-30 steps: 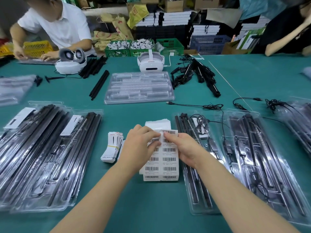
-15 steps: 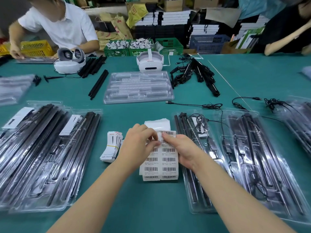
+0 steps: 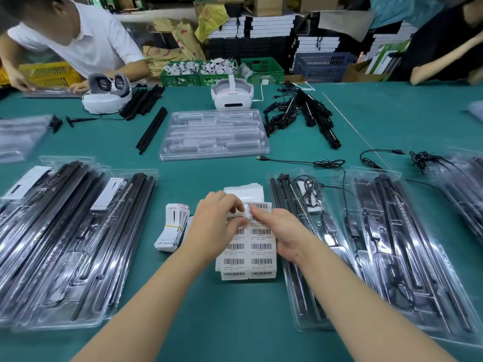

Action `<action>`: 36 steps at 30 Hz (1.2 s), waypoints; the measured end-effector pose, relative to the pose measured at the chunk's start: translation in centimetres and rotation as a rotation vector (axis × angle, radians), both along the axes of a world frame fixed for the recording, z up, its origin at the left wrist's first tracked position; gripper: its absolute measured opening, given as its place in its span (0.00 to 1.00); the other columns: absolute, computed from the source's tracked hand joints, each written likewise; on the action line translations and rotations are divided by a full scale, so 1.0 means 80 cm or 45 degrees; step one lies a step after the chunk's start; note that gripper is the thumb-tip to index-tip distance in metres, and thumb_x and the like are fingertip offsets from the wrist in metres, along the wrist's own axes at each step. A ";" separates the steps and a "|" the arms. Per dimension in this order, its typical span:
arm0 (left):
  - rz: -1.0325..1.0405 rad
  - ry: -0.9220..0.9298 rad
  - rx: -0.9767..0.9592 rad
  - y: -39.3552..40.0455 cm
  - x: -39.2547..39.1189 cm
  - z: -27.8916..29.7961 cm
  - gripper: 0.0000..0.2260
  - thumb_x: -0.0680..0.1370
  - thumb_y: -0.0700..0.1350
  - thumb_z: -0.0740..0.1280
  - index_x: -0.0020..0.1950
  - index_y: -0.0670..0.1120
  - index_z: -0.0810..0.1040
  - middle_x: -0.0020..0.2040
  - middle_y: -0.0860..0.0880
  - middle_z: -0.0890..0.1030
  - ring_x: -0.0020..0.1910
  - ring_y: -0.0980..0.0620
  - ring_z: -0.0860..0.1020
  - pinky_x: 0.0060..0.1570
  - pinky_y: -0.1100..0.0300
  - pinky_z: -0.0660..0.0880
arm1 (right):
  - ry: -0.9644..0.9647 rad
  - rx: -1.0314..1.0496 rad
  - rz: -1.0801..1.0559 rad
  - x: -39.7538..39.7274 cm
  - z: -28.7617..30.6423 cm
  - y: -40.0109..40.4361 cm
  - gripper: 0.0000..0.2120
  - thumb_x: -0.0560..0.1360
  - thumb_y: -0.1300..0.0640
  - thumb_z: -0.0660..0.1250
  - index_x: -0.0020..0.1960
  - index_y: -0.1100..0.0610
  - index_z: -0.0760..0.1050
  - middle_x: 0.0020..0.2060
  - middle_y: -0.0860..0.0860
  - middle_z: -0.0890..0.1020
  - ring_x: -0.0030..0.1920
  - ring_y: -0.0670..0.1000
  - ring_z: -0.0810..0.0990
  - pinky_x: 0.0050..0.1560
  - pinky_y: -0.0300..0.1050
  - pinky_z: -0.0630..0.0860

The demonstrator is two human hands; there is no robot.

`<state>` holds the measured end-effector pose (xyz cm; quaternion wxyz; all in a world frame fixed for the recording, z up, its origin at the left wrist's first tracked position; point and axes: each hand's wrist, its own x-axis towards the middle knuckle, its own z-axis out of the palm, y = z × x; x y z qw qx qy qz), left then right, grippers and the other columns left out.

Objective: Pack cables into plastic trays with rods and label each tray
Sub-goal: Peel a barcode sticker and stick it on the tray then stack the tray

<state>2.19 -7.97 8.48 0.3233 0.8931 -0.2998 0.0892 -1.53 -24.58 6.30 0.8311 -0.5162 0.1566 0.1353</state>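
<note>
A sheet of barcode labels (image 3: 251,257) lies on the green table in front of me. My left hand (image 3: 218,220) pinches one white label (image 3: 244,212) that curls up off the sheet's top left. My right hand (image 3: 278,228) rests on the sheet, its forefinger touching that label's edge. Clear plastic trays with black rods and cables (image 3: 313,246) lie to the right. Stacked filled trays (image 3: 70,244) bearing white cards lie to the left.
A banded bundle of white tags (image 3: 172,227) sits left of the sheet. A stack of clear trays (image 3: 214,134), loose black rods (image 3: 151,129), loose cables (image 3: 326,163) and two white headsets (image 3: 232,94) lie farther back. Two people work at the far side.
The corner label has lifted and curled off the sheet between my fingers. Both hands stayed over the sheet's top; the camera shifted slightly.
</note>
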 end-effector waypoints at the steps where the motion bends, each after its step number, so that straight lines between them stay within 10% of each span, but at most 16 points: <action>1: 0.002 -0.008 -0.007 0.001 -0.001 -0.001 0.06 0.74 0.45 0.75 0.49 0.47 0.81 0.45 0.54 0.74 0.49 0.51 0.71 0.55 0.52 0.68 | 0.003 0.002 0.002 0.000 0.000 0.000 0.15 0.76 0.55 0.72 0.56 0.66 0.80 0.47 0.63 0.85 0.45 0.61 0.86 0.41 0.51 0.82; 17: -0.081 -0.153 0.012 0.002 -0.002 -0.005 0.06 0.73 0.39 0.76 0.43 0.45 0.80 0.42 0.52 0.77 0.44 0.47 0.73 0.48 0.46 0.71 | 0.039 -0.081 -0.102 0.002 -0.003 0.001 0.16 0.78 0.54 0.70 0.58 0.66 0.79 0.48 0.63 0.85 0.47 0.62 0.86 0.43 0.53 0.82; 23: 0.065 0.198 -0.451 0.021 -0.004 0.000 0.11 0.74 0.41 0.75 0.41 0.55 0.76 0.41 0.58 0.80 0.43 0.58 0.76 0.45 0.71 0.69 | 0.062 -0.220 -0.212 0.005 -0.009 0.007 0.14 0.79 0.53 0.68 0.57 0.64 0.79 0.47 0.60 0.86 0.46 0.60 0.86 0.49 0.58 0.83; 27: 0.209 0.305 -0.712 0.039 0.008 0.010 0.09 0.74 0.42 0.75 0.41 0.55 0.79 0.40 0.56 0.83 0.39 0.57 0.79 0.43 0.67 0.74 | 0.009 -0.309 -0.288 0.003 -0.012 0.012 0.12 0.79 0.55 0.69 0.60 0.60 0.77 0.50 0.57 0.86 0.47 0.56 0.86 0.47 0.55 0.83; 32: 0.274 0.482 -1.045 0.048 0.018 0.022 0.15 0.74 0.37 0.75 0.48 0.57 0.78 0.40 0.55 0.83 0.41 0.57 0.81 0.46 0.62 0.78 | -0.304 -1.057 -0.351 -0.004 -0.002 0.012 0.35 0.75 0.52 0.73 0.77 0.50 0.60 0.67 0.41 0.69 0.64 0.44 0.72 0.64 0.45 0.72; 36: 0.181 0.661 -1.038 0.032 0.007 0.028 0.16 0.74 0.35 0.75 0.54 0.54 0.81 0.39 0.52 0.83 0.40 0.53 0.81 0.47 0.59 0.81 | -0.602 -1.779 -0.344 -0.050 0.015 -0.019 0.23 0.78 0.53 0.68 0.72 0.53 0.70 0.69 0.46 0.73 0.70 0.46 0.67 0.74 0.50 0.64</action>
